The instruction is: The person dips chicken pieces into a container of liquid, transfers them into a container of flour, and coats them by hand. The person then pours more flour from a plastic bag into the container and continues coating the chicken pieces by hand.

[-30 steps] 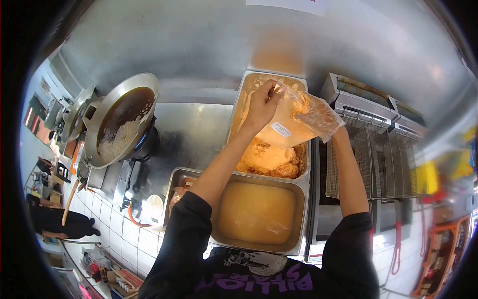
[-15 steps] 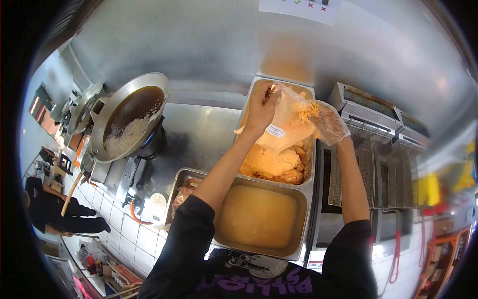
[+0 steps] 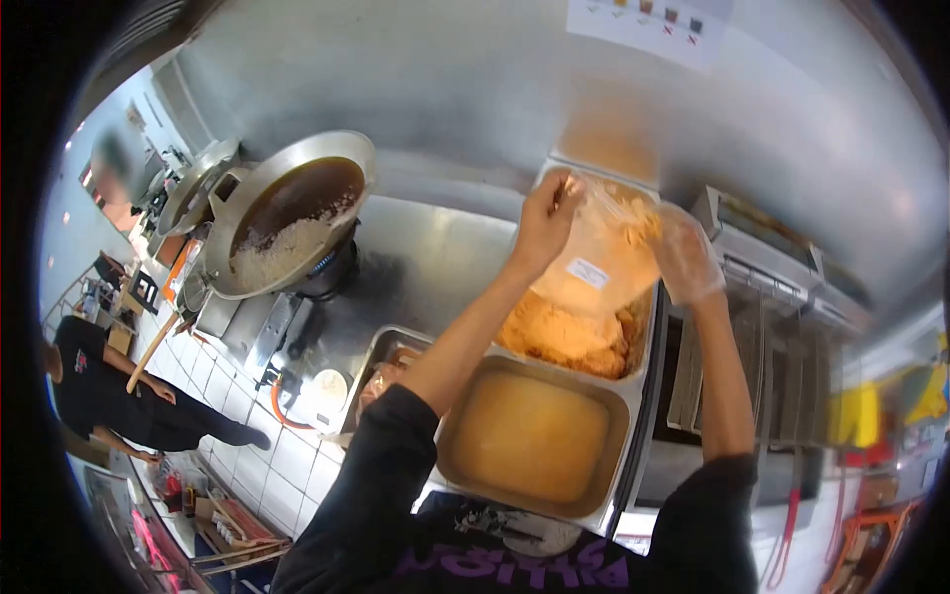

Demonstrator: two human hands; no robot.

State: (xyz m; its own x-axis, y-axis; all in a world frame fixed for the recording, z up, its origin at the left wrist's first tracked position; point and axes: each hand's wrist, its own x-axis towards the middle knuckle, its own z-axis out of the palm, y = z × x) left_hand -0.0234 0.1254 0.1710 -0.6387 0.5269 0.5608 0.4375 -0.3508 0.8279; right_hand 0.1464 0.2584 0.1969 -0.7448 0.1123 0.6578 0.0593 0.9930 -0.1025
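Note:
A clear plastic bag of orange flour (image 3: 599,272) with a white label hangs over a metal pan (image 3: 651,309). My left hand (image 3: 547,226) is closed on the bag's upper left edge. My right hand (image 3: 691,259), in a clear plastic glove, is against the bag's right side by its mouth. Orange flour clings around its fingers, which are blurred and partly hidden. Below the bag, a heap of orange flour (image 3: 564,327) lies in the pan over crumbly coated pieces (image 3: 631,342). Nearer me stands a pan of cloudy yellowish liquid (image 3: 524,436).
At left a large wok (image 3: 233,213) of dark oil with pale frothy bits sits on a lit burner (image 3: 332,267). Fryer baskets (image 3: 732,366) stand at right. A small tray (image 3: 381,342) holds bagged items. A person in black (image 3: 129,386) stands far left.
The view has shifted, so the counter appears further right. Both hands stay at the bag; my right hand now sits more beside its mouth. The person at left shows more fully.

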